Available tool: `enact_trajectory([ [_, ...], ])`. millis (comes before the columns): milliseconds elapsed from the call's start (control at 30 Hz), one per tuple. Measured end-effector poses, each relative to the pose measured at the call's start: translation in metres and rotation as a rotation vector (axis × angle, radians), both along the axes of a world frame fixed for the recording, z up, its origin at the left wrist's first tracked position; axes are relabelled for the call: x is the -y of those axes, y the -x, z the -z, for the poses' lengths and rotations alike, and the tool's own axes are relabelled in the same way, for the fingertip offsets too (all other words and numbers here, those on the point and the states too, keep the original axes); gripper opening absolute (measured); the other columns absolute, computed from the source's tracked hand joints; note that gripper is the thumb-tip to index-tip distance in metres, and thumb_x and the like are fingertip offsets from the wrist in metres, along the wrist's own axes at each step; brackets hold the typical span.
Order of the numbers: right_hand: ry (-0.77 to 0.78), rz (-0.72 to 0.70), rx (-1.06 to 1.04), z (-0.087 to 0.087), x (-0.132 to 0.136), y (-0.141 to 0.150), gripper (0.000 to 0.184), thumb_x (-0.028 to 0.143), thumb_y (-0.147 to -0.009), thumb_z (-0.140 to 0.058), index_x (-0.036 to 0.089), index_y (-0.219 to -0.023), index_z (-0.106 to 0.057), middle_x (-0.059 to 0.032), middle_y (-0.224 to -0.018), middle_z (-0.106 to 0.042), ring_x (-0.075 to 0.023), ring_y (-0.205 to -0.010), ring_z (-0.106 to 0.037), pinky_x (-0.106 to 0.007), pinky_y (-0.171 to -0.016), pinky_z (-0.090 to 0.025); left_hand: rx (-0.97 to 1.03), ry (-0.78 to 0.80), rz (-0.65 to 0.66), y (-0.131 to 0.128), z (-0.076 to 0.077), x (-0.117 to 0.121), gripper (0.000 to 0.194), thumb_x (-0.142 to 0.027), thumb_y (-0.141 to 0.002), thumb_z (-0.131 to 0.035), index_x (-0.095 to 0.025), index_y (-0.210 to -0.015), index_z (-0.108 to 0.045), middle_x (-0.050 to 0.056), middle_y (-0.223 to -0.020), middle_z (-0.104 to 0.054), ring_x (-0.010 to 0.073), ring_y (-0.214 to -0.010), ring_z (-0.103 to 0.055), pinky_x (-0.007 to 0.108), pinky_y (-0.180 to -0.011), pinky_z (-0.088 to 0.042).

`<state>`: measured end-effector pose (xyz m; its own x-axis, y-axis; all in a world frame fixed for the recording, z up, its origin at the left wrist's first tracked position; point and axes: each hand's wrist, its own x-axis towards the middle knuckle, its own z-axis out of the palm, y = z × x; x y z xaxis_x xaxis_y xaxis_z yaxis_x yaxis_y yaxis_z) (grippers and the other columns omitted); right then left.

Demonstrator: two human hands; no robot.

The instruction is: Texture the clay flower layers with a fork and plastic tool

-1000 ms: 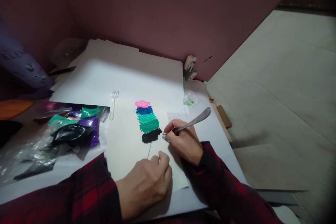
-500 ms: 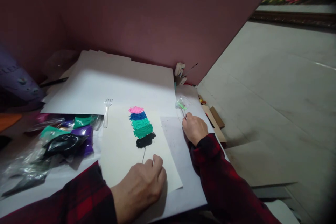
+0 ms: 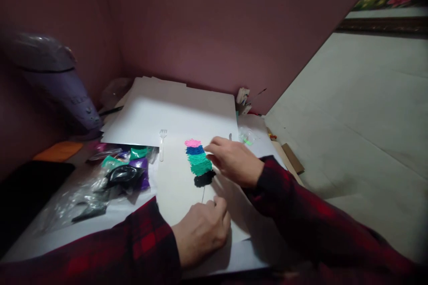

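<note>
My left hand [image 3: 204, 227] rests with curled fingers on the cream sheet of paper [image 3: 172, 191], below the coloured patch; whatever lies under its fingers is hidden. Down the sheet runs a strip of textured clay-like bands: pink [image 3: 193, 143], dark blue [image 3: 195, 150], green [image 3: 199, 163] and black [image 3: 204, 179]. From the black band a thin line reaches toward my left hand. My right hand [image 3: 230, 160] hovers at the right side of the blue and green bands, fingers pinched. Behind its knuckles sticks up the greyish end of a slim utensil [image 3: 230, 136].
A clear plastic fork [image 3: 162, 144] lies on the sheet's left side. Plastic packets of coloured material [image 3: 123, 173] are piled to the left, near a purple bottle [image 3: 75, 93]. White sheets [image 3: 174, 107] stand behind; a clear wrapper with green bits [image 3: 246, 137] lies to the right.
My right hand has moved left from the clear wrapper to beside the coloured bands. My left hand stays on the paper. The view has turned slightly left.
</note>
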<state>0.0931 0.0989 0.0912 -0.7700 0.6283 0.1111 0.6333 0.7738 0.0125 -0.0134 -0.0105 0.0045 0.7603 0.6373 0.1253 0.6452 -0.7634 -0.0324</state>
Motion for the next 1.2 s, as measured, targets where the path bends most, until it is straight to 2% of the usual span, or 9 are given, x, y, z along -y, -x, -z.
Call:
enact_trajectory([
  [233,-0.178,-0.234,0.189,0.020,-0.029,0.096,0.020,0.011,-0.091,-0.035,0.015,-0.101,-0.052,-0.0101,-0.095,-0.057,-0.0176,-0.074,-0.049,-0.027,-0.052,-0.034,0.046,0.031,0.017,0.003,-0.003,0.000,0.008,-0.009,-0.086,-0.040,-0.012,-0.086,-0.048,0.007,-0.079,-0.053,0.0211,-0.059,-0.055,0.033,-0.039,-0.049],
  [433,-0.203,-0.325,0.242,0.044,-0.047,0.118,0.019,0.012,-0.092,-0.037,0.015,-0.091,-0.056,-0.0104,-0.089,-0.059,-0.0187,-0.076,-0.053,-0.029,-0.057,-0.038,0.045,0.021,0.006,0.005,-0.004,0.001,0.009,-0.009,-0.086,-0.040,-0.012,-0.086,-0.049,0.009,-0.082,-0.052,0.0224,-0.063,-0.055,0.032,-0.040,-0.048],
  [600,-0.217,-0.317,0.160,0.017,-0.047,0.086,0.025,0.008,-0.092,-0.030,0.014,-0.092,-0.054,-0.0137,-0.101,-0.056,-0.0181,-0.080,-0.054,-0.031,-0.061,-0.043,0.023,0.022,0.008,0.007,-0.005,0.002,0.013,-0.009,-0.088,-0.035,-0.010,-0.089,-0.049,0.012,-0.086,-0.052,0.0229,-0.066,-0.056,0.031,-0.041,-0.048],
  [667,-0.111,-0.278,-0.197,0.004,-0.041,0.061,0.021,0.009,-0.091,-0.031,0.015,-0.093,-0.052,-0.0132,-0.108,-0.053,-0.0153,-0.078,-0.056,-0.031,-0.065,-0.047,0.016,0.025,0.009,0.007,-0.005,0.002,0.015,-0.009,-0.088,-0.034,-0.010,-0.089,-0.049,0.012,-0.086,-0.052,0.0227,-0.067,-0.057,0.031,-0.042,-0.049],
  [767,0.354,-0.183,-0.801,-0.001,-0.024,0.020,0.011,0.020,-0.094,-0.034,0.019,-0.096,-0.045,-0.0064,-0.096,-0.056,-0.0120,-0.073,-0.062,-0.026,-0.059,-0.051,0.001,0.024,0.009,0.006,-0.002,0.002,0.016,-0.007,-0.087,-0.033,-0.010,-0.090,-0.049,0.012,-0.088,-0.052,0.0226,-0.069,-0.057,0.031,-0.044,-0.050],
  [833,0.670,-0.063,-1.055,0.007,-0.009,-0.004,0.004,0.023,-0.092,-0.040,0.020,-0.094,-0.041,-0.0034,-0.088,-0.060,-0.0124,-0.070,-0.065,-0.028,-0.059,-0.054,-0.006,0.021,0.011,0.005,0.000,0.002,0.017,-0.006,-0.086,-0.033,-0.010,-0.091,-0.049,0.013,-0.088,-0.053,0.0229,-0.069,-0.057,0.032,-0.044,-0.050],
  [900,0.808,0.057,-1.215,0.021,0.005,-0.022,0.008,0.024,-0.088,-0.048,0.020,-0.090,-0.041,-0.0026,-0.086,-0.062,-0.0127,-0.068,-0.065,-0.031,-0.062,-0.055,-0.009,0.019,0.017,0.004,0.001,0.001,0.018,-0.005,-0.086,-0.033,-0.010,-0.091,-0.049,0.013,-0.088,-0.053,0.0230,-0.068,-0.057,0.032,-0.044,-0.050],
  [1000,0.797,0.175,-1.289,0.044,0.019,-0.038,0.018,0.021,-0.079,-0.062,0.018,-0.086,-0.046,-0.0019,-0.084,-0.063,-0.0089,-0.061,-0.059,-0.024,-0.056,-0.050,-0.017,0.015,0.017,0.003,0.001,0.000,0.018,-0.004,-0.085,-0.033,-0.011,-0.090,-0.049,0.013,-0.087,-0.054,0.0232,-0.067,-0.057,0.032,-0.043,-0.050],
  [1200,0.700,0.306,-1.206,0.077,0.031,-0.044,0.003,0.020,-0.084,-0.054,0.019,-0.086,-0.052,-0.0005,-0.080,-0.059,-0.0065,-0.054,-0.045,-0.019,-0.047,-0.038,-0.074,-0.035,0.029,0.001,0.002,-0.002,0.019,-0.002,-0.083,-0.033,-0.011,-0.089,-0.049,0.013,-0.084,-0.056,0.0206,-0.062,-0.056,0.029,-0.042,-0.049],
])
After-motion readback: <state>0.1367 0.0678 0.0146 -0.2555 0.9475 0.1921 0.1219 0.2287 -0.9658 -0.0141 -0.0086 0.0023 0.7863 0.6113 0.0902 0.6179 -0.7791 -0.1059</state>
